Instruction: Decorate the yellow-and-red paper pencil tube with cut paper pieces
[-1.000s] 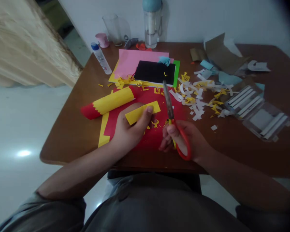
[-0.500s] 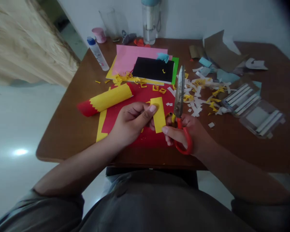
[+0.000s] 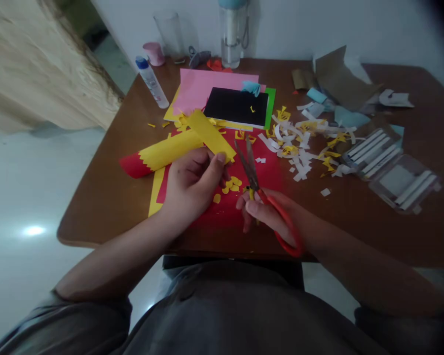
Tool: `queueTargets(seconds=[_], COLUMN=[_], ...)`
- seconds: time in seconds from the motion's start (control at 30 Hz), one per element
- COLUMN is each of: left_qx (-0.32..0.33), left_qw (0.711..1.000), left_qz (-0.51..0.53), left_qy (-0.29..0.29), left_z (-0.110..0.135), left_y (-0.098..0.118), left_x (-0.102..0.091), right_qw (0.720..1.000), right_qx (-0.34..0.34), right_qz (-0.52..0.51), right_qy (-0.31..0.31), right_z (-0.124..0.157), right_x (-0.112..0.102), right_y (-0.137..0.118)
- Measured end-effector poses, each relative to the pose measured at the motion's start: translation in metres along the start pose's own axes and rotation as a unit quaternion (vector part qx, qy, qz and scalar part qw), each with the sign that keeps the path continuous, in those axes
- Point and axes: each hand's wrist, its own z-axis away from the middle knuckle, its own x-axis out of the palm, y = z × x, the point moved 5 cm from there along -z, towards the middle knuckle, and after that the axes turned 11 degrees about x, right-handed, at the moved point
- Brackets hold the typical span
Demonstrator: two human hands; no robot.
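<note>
My left hand (image 3: 196, 180) pinches one end of a yellow paper strip (image 3: 210, 135), which slants up to the left. In my right hand (image 3: 270, 212) is a pair of scissors (image 3: 281, 217) with red handles; its blades stand slightly apart, tips just right of the strip's held end. Below, several small rounded yellow paper cutouts (image 3: 232, 185) lie on red paper (image 3: 259, 167). A red and yellow paper roll (image 3: 166, 152) with a zigzag edge rests left of my left hand, partly behind the strip.
White and yellow paper scraps (image 3: 299, 143) spread right of centre. An open plastic case of pens (image 3: 390, 167) lies at the right. Behind are a black sheet (image 3: 237, 106), pink paper (image 3: 210, 86), a glue bottle (image 3: 152, 83) and a water bottle (image 3: 230, 37).
The yellow strip has swung from near upright to slanting left, and my right hand has let go of it. The scissors have tilted left and their blades have opened. The small yellow cutouts are uncovered.
</note>
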Motion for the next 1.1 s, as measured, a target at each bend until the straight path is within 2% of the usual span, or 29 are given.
queueTargets(seconds=[0.23,0.33,0.53,1.1], left_qx=[-0.014,-0.025,-0.035,-0.044], left_qw=[0.997,0.996,0.996,0.997], left_qz=[0.012,0.026,0.048,0.046], left_qy=[-0.07,-0.082,-0.069,-0.051], left_z=[0.003,0.004,0.005,0.011], left_y=[0.009,0.01,0.008,0.001], left_x=[0.012,0.015,0.015,0.017], right_qw=[1.0,1.0,1.0,1.0], right_qx=[0.005,0.005,-0.008,0.01], right_qz=[-0.002,-0.012,0.015,-0.021], right_qy=[-0.009,-0.011,0.021,0.0], right_z=[0.001,0.0,-0.001,-0.001], right_x=[0.002,0.002,0.001,0.007], right_y=[0.004,0.006,0.01,0.009])
